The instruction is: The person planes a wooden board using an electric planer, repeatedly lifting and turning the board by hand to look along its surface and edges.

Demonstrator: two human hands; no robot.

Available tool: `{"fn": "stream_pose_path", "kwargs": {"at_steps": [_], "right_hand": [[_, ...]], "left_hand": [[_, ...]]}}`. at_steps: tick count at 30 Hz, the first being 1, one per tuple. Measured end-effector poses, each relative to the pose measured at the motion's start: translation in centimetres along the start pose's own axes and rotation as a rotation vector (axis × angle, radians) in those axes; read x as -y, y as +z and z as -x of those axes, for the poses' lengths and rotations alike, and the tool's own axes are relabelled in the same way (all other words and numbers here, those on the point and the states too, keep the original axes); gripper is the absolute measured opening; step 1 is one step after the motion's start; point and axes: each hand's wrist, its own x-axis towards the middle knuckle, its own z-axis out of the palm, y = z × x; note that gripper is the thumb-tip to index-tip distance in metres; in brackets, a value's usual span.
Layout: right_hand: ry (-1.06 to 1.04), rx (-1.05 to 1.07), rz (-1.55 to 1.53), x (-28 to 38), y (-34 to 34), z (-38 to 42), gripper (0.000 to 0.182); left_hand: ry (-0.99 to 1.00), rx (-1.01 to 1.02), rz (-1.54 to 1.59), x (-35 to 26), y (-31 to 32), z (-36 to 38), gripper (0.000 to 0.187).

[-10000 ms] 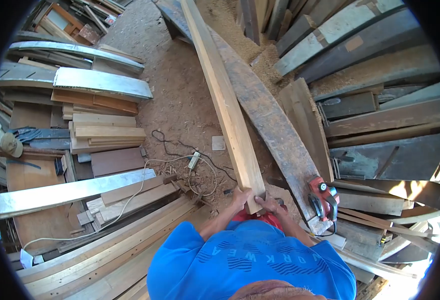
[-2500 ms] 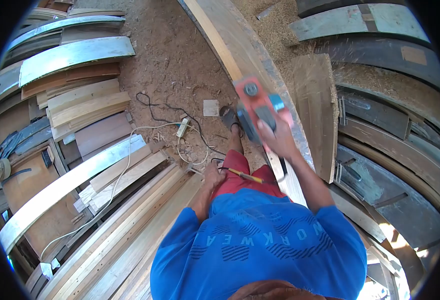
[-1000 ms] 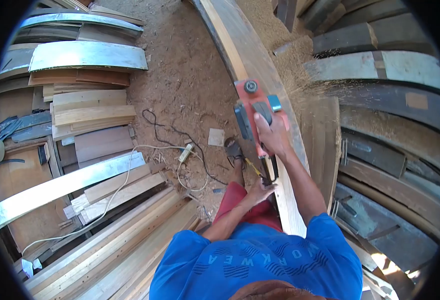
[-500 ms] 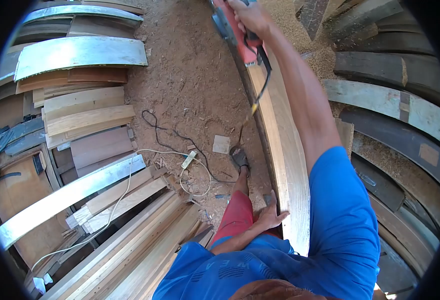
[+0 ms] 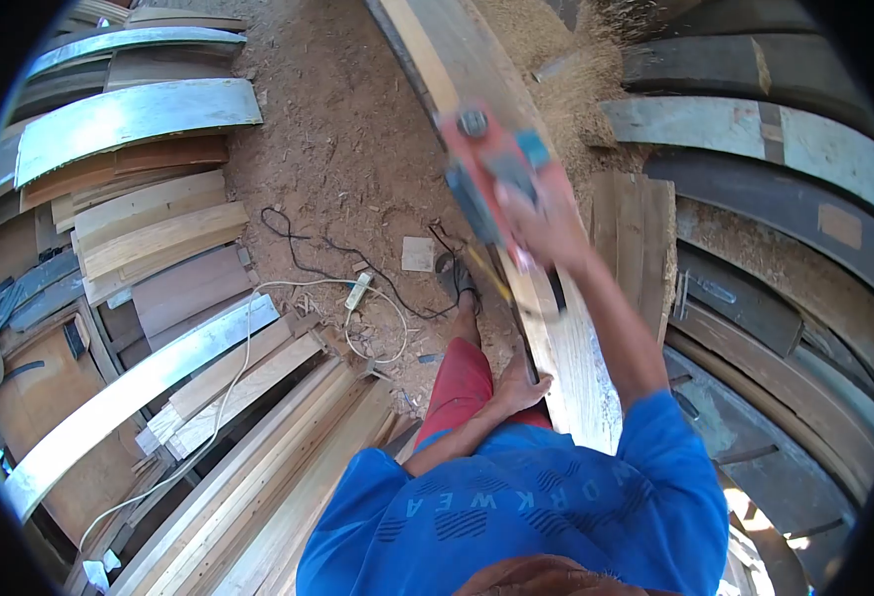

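My right hand (image 5: 544, 221) is wrapped round the handle of a red and blue-grey power planer (image 5: 481, 164), blurred by motion, which rests on a long wooden beam (image 5: 578, 372). A cord with a yellow part hangs from the tool's rear. Close to my body, my left hand (image 5: 521, 385) lies against the beam's left edge, its thumb at the top and its other fingers partly hidden down the side.
Stacked boards (image 5: 149, 223) line the left side, with long planks (image 5: 248, 477) at lower left. A white power strip (image 5: 358, 291) and cables lie on the dirt floor. More dark boards (image 5: 755, 189) and shavings (image 5: 556, 84) are at right.
My right hand and the planer have come back along the beam toward my body. My left hand has shifted slightly up and left, and the view has turned a little.
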Motion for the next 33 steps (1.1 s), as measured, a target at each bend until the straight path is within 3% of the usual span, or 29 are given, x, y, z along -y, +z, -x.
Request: {"fn": "stream_pose_path", "kwargs": {"at_steps": [2,3,6,7,8,11,15,16,17,19,21,23,24,27,32,33], "right_hand": [[-0.059,-0.021,0.065,-3.4,-0.5,10.2,0.044],[0.112,0.053,0.011,-3.4,-1.2,14.9,0.046],[0.216,0.013,-0.03,-6.5,-1.1,25.8,0.048],[0.244,0.015,-0.054,-6.6,-1.0,26.8,0.049],[0.273,0.016,-0.077,-6.7,-0.9,27.3,0.05],[0.267,0.005,0.001,-5.5,-0.8,23.2,0.05],[-0.029,-0.164,-0.007,-3.1,0.2,11.3,0.047],[0.043,-0.109,-0.01,-1.4,-0.1,8.0,0.045],[0.114,-0.052,-0.013,0.1,-0.5,4.7,0.043],[-0.002,-0.084,0.032,1.3,-0.4,-2.1,0.04],[-0.012,-0.079,0.023,3.5,-0.8,-7.9,0.045],[0.022,-0.031,-0.036,4.8,-1.2,-12.4,0.046],[0.022,-0.066,-0.104,5.2,-1.2,-12.4,0.045],[0.055,-0.11,-0.259,4.4,-1.2,-9.5,0.042],[0.168,-0.048,-0.254,0.9,-1.2,-0.3,0.035],[0.228,-0.047,-0.214,-0.2,-1.1,2.1,0.033]], "left_hand": [[-0.025,0.056,0.003,-0.1,0.4,1.3,0.104],[0.062,0.014,0.004,1.1,1.4,1.9,0.084],[-0.024,0.369,0.152,-2.3,-1.1,3.1,0.08],[0.064,0.281,-0.039,2.6,2.1,3.5,0.073],[0.066,0.269,-0.057,3.3,2.8,3.5,0.073],[0.023,0.295,-0.053,3.4,2.9,3.4,0.077],[-0.071,0.308,-0.137,1.5,1.7,3.1,0.094],[-0.067,0.259,-0.213,1.2,1.7,3.3,0.099],[-0.07,0.337,-0.128,0.1,0.4,2.9,0.109],[0.065,0.254,0.006,-1.1,-1.8,2.3,0.114],[0.061,0.143,0.213,-2.2,-3.1,2.3,0.119],[0.115,-0.132,0.071,1.0,-1.7,-0.2,0.124],[0.149,-0.2,-0.032,0.0,-2.3,-1.2,0.124],[0.013,-0.13,-0.021,-6.0,-5.5,-3.4,0.124],[0.176,-0.274,0.001,-2.6,-4.1,-5.1,0.071],[0.145,-0.201,-0.019,-2.3,-4.2,-4.0,0.068]]}}
